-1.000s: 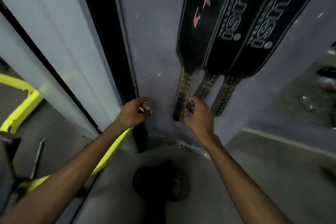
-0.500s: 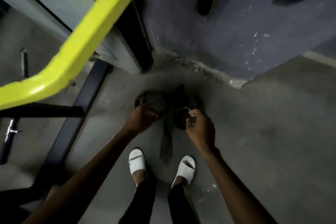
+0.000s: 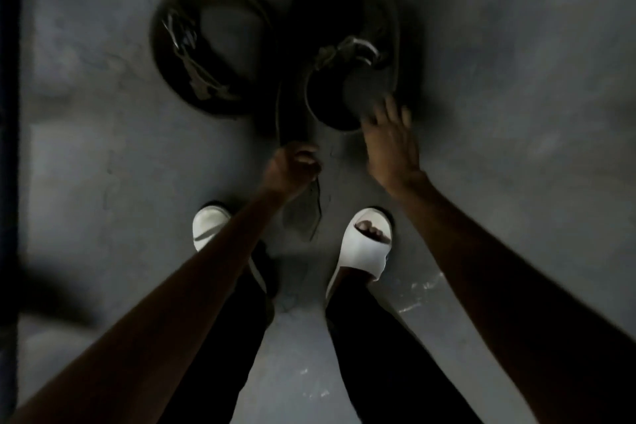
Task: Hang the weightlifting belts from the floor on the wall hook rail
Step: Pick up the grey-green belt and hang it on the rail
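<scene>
Black, the left coiled belt [image 3: 213, 103] and right coiled belt [image 3: 330, 117] lay on the concrete floor [image 3: 103, 165]. Our left hand [image 3: 292, 169] grasped a belt strap [image 3: 290, 113]; our right hand [image 3: 389, 144], fingers extended, touched the right coiled belt.

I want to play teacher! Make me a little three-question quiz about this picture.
1. True or false: the left hand grips a belt strap.
2. Which one do the right hand fingers reach? A) the left coiled belt B) the right coiled belt
3. Fill in: the slippers are ____.
Key: 1 true; 2 B; 3 white.
</scene>
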{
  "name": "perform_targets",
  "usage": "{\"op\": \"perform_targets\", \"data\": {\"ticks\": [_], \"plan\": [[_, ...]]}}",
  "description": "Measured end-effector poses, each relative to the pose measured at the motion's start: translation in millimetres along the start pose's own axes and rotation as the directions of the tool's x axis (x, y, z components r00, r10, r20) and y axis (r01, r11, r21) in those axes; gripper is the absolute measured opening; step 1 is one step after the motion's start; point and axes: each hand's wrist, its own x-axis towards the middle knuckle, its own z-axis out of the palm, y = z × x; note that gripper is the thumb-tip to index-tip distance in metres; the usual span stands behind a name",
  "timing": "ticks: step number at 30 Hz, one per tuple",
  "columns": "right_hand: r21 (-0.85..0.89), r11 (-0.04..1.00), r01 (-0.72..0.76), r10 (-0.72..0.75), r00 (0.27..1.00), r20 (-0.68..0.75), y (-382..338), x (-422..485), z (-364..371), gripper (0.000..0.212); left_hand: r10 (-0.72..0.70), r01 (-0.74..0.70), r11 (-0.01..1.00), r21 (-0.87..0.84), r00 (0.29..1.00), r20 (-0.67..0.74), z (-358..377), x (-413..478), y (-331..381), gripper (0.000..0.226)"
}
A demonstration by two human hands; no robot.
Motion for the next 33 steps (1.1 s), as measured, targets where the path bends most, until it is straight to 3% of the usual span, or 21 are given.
{"op": "perform_targets", "data": {"ticks": [2,5,7,10,12,14,16,19,26,30,33], "plan": [[-0.073,0.997,-0.022,0.018,0.998,-0.058,12.8,22.6,19.2,0.047,-0.021,0.021,1.0,0.014,1.0,-0.006,11.2,12.0,-6.5,0.033],[-0.155,0.988,0.007,-0.02,0.996,-0.082,30.1,44.8,21.1,0.027,-0.039,0.038,0.999,0.023,0.999,0.013,21.3,19.4,-12.2,0.033],[-0.061,0.996,0.058,-0.064,0.993,-0.097,31.6,43.7,11.9,0.021,-0.04,0.039,0.999,0.023,0.999,0.037,24.1,14.0,-5.6,0.033],[0.24,0.959,0.148,-0.082,0.961,-0.266,21.4,21.1,-10.1,0.022,-0.062,0.06,0.993,-0.098,0.998,-0.019,24.0,-4.8,20.1,0.037],[0.5,0.846,0.182,-0.003,0.942,-0.337,12.1,1.5,-34.9,0.024,-0.069,0.051,0.979,-0.198,0.994,-0.083,17.8,-24.0,44.9,0.028],[0.712,0.69,0.133,0.088,0.96,-0.266,-2.3,-17.1,-70.5,0.033,-0.017,-0.004,0.964,-0.267,0.997,-0.076,3.9,-47.9,74.9,0.02],[0.845,0.534,0.044,0.142,0.98,-0.141,-16.0,-31.3,-111.9,0.039,0.07,-0.079,0.946,-0.315,0.997,-0.039,-16.3,-73.2,104.9,0.027],[0.947,0.32,0.016,0.221,0.971,-0.091,-26.4,-55.8,-169.2,0.041,0.154,-0.157,0.937,-0.313,0.987,-0.036,-47.9,-115.0,147.4,0.029],[0.977,0.2,0.076,0.317,0.938,-0.138,-35.5,-137.9,-321.9,0.037,0.344,-0.332,0.893,-0.304,0.939,-0.018,-98.3,-249.3,244.2,0.015],[0.994,0.027,0.102,0.32,0.942,-0.105,-38.6,-210.2,-408.1,0.018,0.437,-0.424,0.857,-0.292,0.899,-0.025,-125.1,-338.2,303.7,0.012],[0.984,-0.001,0.178,0.261,0.95,-0.172,-43.0,-276.8,-472.2,0.017,0.534,-0.521,0.81,-0.271,0.845,-0.029,-143.1,-417.2,350.2,0.016]]}}
